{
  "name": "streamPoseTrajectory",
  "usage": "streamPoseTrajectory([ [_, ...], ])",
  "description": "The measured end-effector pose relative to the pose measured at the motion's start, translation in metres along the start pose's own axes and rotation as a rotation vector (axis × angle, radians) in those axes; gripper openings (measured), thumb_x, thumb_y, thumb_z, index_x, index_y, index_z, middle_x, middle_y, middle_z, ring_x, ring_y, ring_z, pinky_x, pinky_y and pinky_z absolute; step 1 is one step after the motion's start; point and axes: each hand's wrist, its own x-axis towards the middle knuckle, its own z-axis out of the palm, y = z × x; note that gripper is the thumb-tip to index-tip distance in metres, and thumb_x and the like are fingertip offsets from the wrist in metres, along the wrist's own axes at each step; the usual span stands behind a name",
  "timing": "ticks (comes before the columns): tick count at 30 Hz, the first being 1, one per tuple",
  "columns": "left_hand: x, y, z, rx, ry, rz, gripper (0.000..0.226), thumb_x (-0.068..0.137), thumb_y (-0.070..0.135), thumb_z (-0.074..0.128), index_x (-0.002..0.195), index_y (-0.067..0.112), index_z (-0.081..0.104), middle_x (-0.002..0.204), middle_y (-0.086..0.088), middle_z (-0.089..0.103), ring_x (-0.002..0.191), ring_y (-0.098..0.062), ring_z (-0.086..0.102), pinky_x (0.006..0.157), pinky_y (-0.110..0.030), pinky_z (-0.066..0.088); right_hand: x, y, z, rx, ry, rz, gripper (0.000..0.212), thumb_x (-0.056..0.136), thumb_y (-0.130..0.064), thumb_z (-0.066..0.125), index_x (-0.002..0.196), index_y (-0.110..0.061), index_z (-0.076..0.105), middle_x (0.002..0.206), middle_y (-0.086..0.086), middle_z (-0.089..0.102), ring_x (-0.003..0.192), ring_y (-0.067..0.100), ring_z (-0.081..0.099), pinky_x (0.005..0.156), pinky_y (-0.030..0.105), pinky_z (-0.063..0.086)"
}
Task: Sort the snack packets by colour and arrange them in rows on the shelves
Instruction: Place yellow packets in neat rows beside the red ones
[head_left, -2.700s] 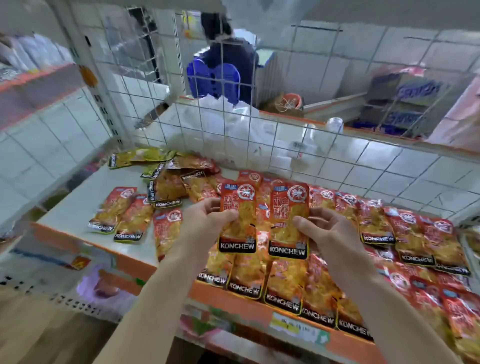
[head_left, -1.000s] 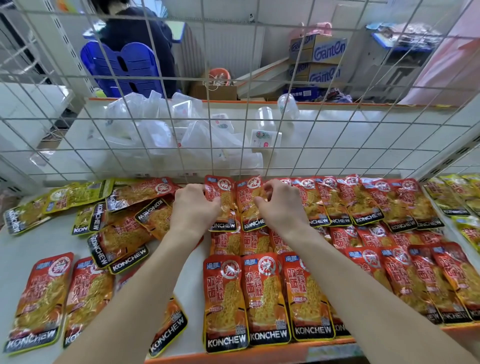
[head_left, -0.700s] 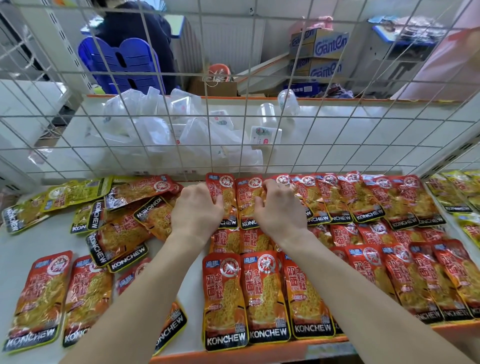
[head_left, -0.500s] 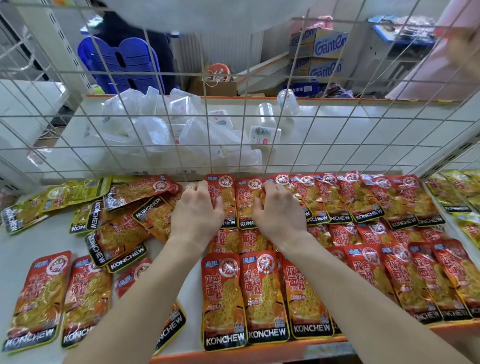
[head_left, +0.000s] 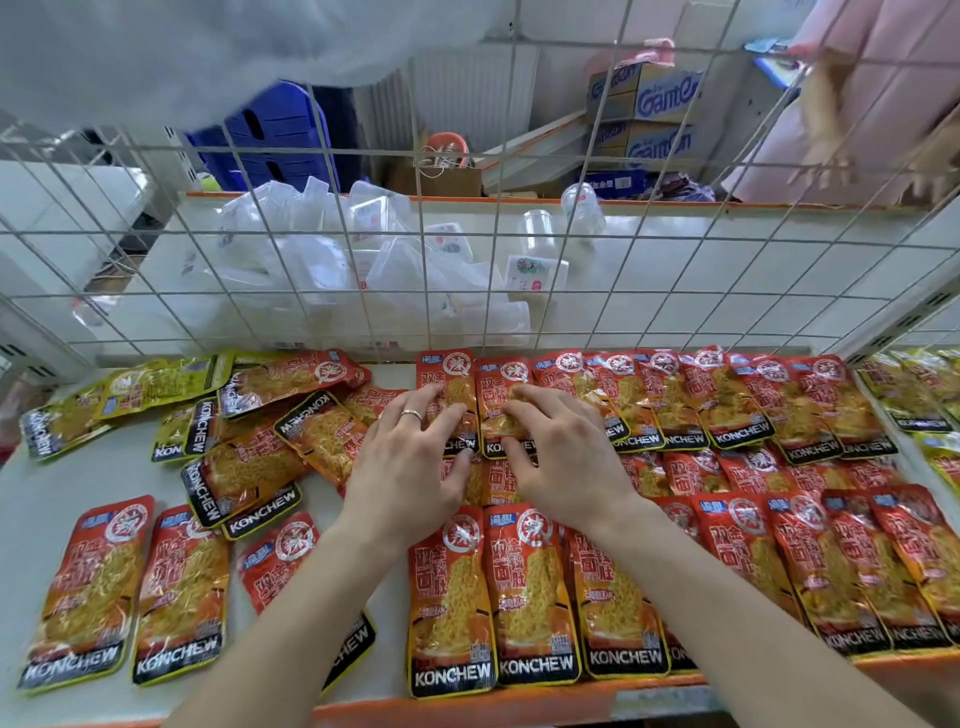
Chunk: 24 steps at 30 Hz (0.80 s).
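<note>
Red packets (head_left: 448, 370) are pressed flat on the shelf (head_left: 52, 493), just before the wire grid (head_left: 501, 150), by spread left hand (head_left: 410, 467) and right hand (head_left: 563, 457); nothing gripped. Judged light, slippery; best pinched at edges.

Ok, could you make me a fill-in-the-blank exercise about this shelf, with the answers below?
1. The left hand and right hand press flat on two red packets in the ___ row.
2. A ___ sits on a finger of the left hand.
3. The untidy pile of packets lies to the ___ of both hands.
Answers: back; ring; left.
</note>
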Motion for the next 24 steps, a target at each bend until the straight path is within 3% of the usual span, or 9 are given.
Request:
streamPoseTrajectory([
  [4,-0.0029,0.0018,0.0012,0.006,0.004,-0.012,0.051,0.093,0.040,0.061,0.141,0.022,0.055,0.151,-0.005,0.046,0.140,-0.027,0.038,0.107,-0.046,0.041,-0.0015,0.0005,0.0025,-0.002,-0.014,0.009,0.044,0.094,-0.034,0.058,0.135,-0.019,0.059,0.143,-0.001,0.054,0.133,0.017,0.046,0.114,0.036,0.025],
  [11,-0.0015,0.0048,0.0015,0.009,-0.019,-0.035,0.052,0.096,0.043,0.056,0.145,0.026,0.050,0.157,-0.002,0.039,0.146,-0.024,0.030,0.115,-0.043,0.033,0.0013,-0.0023,0.0025,0.012,-0.025,0.036,0.045,0.096,-0.035,0.055,0.139,-0.021,0.054,0.148,-0.004,0.048,0.138,0.014,0.040,0.117,0.039,0.018],
  [24,-0.0028,0.0073,-0.0021,-0.003,-0.048,-0.056,0.052,0.097,0.044,0.054,0.146,0.027,0.047,0.158,0.000,0.035,0.147,-0.022,0.028,0.119,-0.040,0.026,0.0005,-0.0063,-0.0028,0.037,-0.058,0.063,0.044,0.097,-0.032,0.053,0.141,-0.024,0.051,0.150,-0.006,0.046,0.139,0.012,0.038,0.118,0.044,0.017],
])
